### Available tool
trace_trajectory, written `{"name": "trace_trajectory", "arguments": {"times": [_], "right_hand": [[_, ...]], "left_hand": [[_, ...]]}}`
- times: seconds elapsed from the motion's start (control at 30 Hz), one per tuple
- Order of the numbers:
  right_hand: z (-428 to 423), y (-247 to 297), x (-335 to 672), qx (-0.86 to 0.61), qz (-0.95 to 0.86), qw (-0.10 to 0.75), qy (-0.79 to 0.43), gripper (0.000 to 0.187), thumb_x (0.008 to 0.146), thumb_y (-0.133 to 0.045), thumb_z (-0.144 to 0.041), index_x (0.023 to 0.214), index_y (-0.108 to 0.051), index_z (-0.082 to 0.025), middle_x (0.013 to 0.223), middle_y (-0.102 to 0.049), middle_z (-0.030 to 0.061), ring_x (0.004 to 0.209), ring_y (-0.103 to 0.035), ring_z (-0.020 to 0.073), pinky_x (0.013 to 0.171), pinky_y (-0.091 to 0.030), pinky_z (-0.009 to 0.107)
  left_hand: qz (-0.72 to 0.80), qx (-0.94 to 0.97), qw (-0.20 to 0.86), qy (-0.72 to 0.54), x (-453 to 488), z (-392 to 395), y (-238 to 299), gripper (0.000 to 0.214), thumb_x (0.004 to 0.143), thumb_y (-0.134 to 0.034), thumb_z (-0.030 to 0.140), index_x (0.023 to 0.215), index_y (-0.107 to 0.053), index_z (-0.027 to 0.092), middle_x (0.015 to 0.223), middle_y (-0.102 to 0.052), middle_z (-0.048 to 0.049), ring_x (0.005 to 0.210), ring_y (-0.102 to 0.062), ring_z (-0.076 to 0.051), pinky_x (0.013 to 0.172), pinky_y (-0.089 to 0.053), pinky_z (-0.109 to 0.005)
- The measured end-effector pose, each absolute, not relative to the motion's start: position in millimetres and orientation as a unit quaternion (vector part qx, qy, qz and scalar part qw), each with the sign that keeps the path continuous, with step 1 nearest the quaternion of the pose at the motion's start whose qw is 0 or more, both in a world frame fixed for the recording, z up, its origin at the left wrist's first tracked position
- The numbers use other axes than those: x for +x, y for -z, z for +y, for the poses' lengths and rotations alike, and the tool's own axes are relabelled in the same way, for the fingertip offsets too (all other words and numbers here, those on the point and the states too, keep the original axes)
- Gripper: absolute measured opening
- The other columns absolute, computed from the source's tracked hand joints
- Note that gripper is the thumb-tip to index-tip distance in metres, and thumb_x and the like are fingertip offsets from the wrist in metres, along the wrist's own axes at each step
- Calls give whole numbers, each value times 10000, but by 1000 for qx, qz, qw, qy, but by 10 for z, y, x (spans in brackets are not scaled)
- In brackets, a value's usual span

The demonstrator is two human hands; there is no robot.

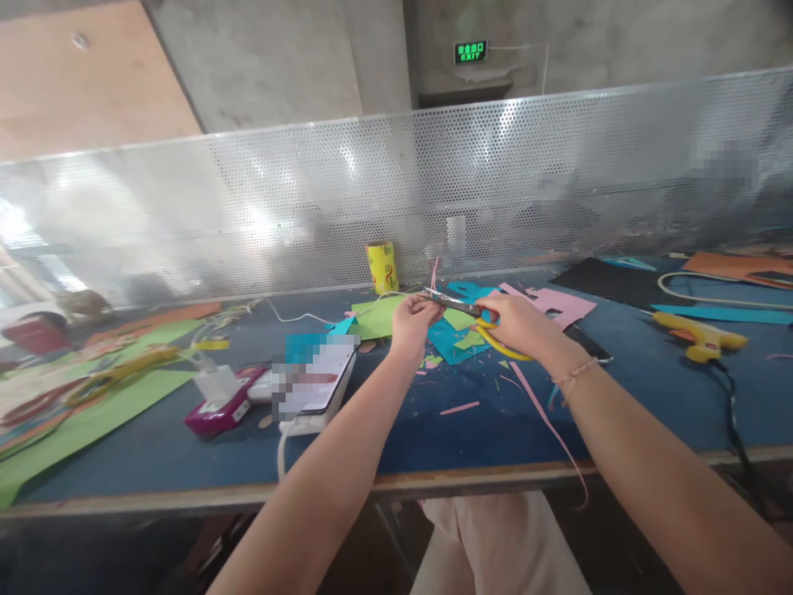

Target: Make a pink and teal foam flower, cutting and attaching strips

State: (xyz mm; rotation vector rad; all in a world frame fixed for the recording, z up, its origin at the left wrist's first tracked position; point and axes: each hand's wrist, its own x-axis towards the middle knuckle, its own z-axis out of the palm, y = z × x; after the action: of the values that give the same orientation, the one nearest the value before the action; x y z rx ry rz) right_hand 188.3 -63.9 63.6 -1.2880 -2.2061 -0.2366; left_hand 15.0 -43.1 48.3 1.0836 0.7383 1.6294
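My right hand is closed round scissors with yellow handles. Their dark blades point left and lie close to the fingertips of my left hand. That hand pinches a thin pink paper strip, whose free end sticks up above the blades. Exactly where blades and strip meet is too small to make out. Below both hands lie blue paper, green paper and small scraps. A pink sheet with cut-outs rests behind my right hand, and a long pink strip hangs over the table's front edge.
To the left are a phone, a purple power strip with a white plug, and large green sheets. A yellow roll stands before the perforated metal screen. A yellow glue gun with a dark cord lies right.
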Motion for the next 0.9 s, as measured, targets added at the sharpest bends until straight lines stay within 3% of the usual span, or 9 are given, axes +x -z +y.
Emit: {"name": "trace_trajectory", "arguments": {"times": [0.7,0.9], "right_hand": [[-601,-629,1895,-482,-822,295,79,171,711,-567,-318,794,-633,-184,630,-559,20,535,-425,115,527,-295,251],[-604,-576,1917,-498,-813,292,73,344,695,-576,-379,958,-574,-157,809,-594,80,703,-520,180,587,-357,280]], "left_hand": [[299,455,509,-666,141,-425,-472,225,530,-699,198,652,-519,141,596,-611,-8,594,-588,-98,655,-478,-249],[300,444,514,-670,131,-409,-471,239,535,-697,174,694,-522,138,610,-613,-4,597,-593,-99,677,-478,-261]]}}
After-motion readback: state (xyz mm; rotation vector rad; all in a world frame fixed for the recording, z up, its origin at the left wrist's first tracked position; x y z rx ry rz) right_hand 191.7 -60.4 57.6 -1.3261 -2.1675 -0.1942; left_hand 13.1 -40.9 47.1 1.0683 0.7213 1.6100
